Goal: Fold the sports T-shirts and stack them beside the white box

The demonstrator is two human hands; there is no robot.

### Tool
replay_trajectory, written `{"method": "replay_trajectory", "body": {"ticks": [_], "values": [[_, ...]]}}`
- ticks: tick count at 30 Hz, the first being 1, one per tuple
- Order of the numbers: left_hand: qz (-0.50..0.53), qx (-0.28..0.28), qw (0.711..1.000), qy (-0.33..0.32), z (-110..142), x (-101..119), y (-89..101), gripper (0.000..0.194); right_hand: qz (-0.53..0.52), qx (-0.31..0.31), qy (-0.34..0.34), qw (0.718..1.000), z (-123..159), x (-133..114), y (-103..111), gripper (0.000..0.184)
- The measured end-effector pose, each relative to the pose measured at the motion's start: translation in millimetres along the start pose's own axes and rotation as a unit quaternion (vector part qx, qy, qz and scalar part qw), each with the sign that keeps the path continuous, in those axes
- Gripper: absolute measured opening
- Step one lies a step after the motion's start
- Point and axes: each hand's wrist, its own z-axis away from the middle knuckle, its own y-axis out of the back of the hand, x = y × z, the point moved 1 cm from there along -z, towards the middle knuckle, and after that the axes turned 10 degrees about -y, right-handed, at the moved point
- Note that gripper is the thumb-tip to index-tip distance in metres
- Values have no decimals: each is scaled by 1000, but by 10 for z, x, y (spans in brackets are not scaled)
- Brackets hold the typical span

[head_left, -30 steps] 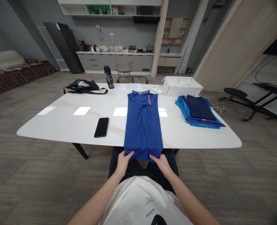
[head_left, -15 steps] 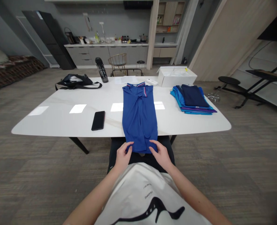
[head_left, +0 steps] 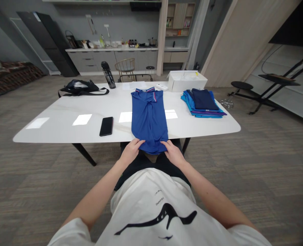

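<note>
A blue polo shirt (head_left: 148,119) lies folded lengthwise on a white stone bench (head_left: 64,131), its collar toward the far side and its lower end reaching just past the near edge. The left grip (head_left: 132,150) and the right grip (head_left: 173,152) sit on that end's two corners, a narrow strip of shirt showing between them. Both are part-closed, with the fingers laid over the fabric – whether they actually pinch it, I cannot tell. Left of the shirt lies a black smartphone (head_left: 106,126); farther off are a black bag (head_left: 81,88) and a dark water bottle (head_left: 108,75). To the right, a stack of folded blue and navy garments (head_left: 202,104) sits near a white box (head_left: 187,81). Just beyond the collar are white papers (head_left: 134,85) and a small white device (head_left: 162,87).
</note>
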Motion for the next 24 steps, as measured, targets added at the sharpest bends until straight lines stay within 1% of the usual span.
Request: {"method": "replay_trajectory", "body": {"ticks": [2,4,8,11,13,14,16,19,21,24], "values": [[-20,-4,1000,-19,31,-56,32,68,15,-4,2,1000,-3,26,31,69],[-40,-3,999,-27,84,-100,46,63,37,-6,18,999,6,66,45,66],[-71,-6,997,-26,116,-106,74,40,34,9,71,997,-10,134,76,46],[-69,-2,997,-27,-3,-56,136,28,-14,38,82,996,-106,113,163,25],[-31,13,999,-31,-146,-33,189,21,-66,58,88,992,-219,64,252,15],[-4,24,999,-29,-231,-32,216,17,-99,57,93,989,-291,35,298,15],[62,51,997,-8,-421,-54,261,8,-166,25,93,981,-459,-21,380,22],[180,67,979,68,-738,-149,307,18,-222,-31,48,973,-755,-77,474,31],[222,57,966,116,-962,-253,328,25,-226,-36,18,973,-970,-97,528,34],[232,59,958,156,-1308,-479,352,34,-233,-24,5,972,-1316,-115,606,38]]}}
